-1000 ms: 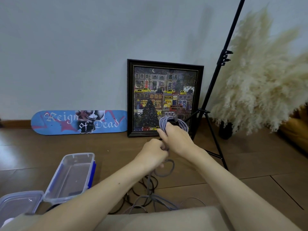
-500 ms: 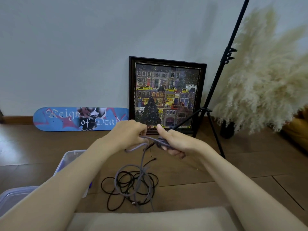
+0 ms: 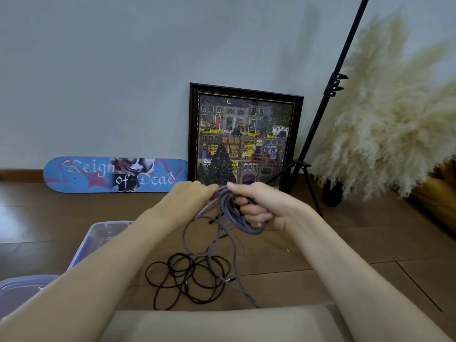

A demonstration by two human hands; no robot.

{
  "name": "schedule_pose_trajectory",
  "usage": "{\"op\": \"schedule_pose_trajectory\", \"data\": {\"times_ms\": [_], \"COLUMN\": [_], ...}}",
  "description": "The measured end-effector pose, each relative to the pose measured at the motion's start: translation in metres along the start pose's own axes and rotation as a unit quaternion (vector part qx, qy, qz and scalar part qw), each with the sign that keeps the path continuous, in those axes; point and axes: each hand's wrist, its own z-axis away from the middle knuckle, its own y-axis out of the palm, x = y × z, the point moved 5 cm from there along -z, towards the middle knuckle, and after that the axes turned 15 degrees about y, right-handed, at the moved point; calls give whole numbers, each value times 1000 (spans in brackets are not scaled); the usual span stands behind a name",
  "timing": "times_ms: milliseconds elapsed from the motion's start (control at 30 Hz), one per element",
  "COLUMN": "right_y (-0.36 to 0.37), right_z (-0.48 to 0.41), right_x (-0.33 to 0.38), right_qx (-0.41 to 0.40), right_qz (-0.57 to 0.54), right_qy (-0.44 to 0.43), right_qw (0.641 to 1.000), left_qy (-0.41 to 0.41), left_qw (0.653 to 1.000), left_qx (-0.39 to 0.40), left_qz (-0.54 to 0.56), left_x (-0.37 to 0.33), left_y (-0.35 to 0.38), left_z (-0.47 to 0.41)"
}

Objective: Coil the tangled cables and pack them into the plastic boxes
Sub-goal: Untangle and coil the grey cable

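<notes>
My right hand grips the grey cable loops, left hand pinches the feed; I'd keep loops even, lifting slack clear of the black cable.

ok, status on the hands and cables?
Right hand grips coiled grey braided cable; left hand pinches its strand. Grey tail trails through thin black cable tangle on floor. Clear plastic box sits left.

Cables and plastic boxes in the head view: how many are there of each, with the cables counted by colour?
Grey cable: 1
Black cable: 1, a single tangle on the floor
Plastic boxes: 2, both partly hidden
Total: 4
</notes>
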Motion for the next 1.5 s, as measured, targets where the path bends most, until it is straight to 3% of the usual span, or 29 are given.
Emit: {"op": "schedule_pose_trajectory", "data": {"times_ms": [67, 100, 167, 267, 333, 400, 433, 600, 700, 733, 767, 900, 933, 1000, 1100, 1167, 1233, 1367, 1433, 1500], "right_y": [-9, -14, -22, -27, -26, -23, -20, -9, -8, -8, -10, -18, -18, -18, -16, -16, -16, -17, -17, -19], "right_z": [-1, -1, -1, -2, -2, -2, -1, 4, 7, 8, 10, 18, 19, 21, 21, 21, 19, 13, 11, 11], "right_x": [1, 1, 2, -1, -1, 1, 1, 1, 2, 3, 4, 4, 4, 4, 6, 7, 8, 10, 10, 10], "right_qx": [-24, -46, -85, -87, -76, -63, -54, -1, 10, 14, 20, 68, 83, 111, 159, 180, 187, 176, 162, 142], "right_qz": [-57, -60, -49, -71, -80, -74, -71, -70, -58, -59, -65, -128, -148, -190, -254, -289, -332, -460, -496, -519], "right_qy": [18, 18, 7, 5, 10, 14, 17, 29, 18, 14, 10, 5, 6, 3, -6, -18, -41, -86, -102, -118], "right_qw": [998, 997, 995, 994, 994, 995, 996, 997, 998, 998, 998, 989, 985, 976, 954, 940, 924, 866, 847, 835], "left_qy": [-132, -208, -333, -435, -461, -470, -472, -466, -435, -412, -388, -332, -331, -340, -356, -369, -386, -414, -416, -410], "left_qw": [972, 915, 756, 550, 414, 323, 301, 303, 258, 264, 307, 588, 632, 667, 661, 638, 595, 473, 447, 442], "left_qx": [9, 14, 26, -20, -98, -199, -240, -333, -339, -319, -288, -198, -181, -161, -147, -142, -139, -166, -180, -184], "left_qz": [196, 345, 563, 712, 778, 797, 793, 761, 793, 812, 820, 710, 677, 643, 644, 661, 691, 759, 772, 776], "left_x": [6, 7, 1, -5, -6, -6, -5, 3, 7, 9, 12, 24, 24, 22, 13, 4, -8, -45, -57, -64], "left_y": [1, 4, 13, 12, 6, -1, -5, -11, -21, -27, -32, -43, -42, -35, -20, -11, -1, 15, 18, 18], "left_z": [-2, -2, 2, 10, 7, 2, 0, -6, -6, -7, -6, 0, 1, 4, 2, 1, 0, -8, -13, -16]}}
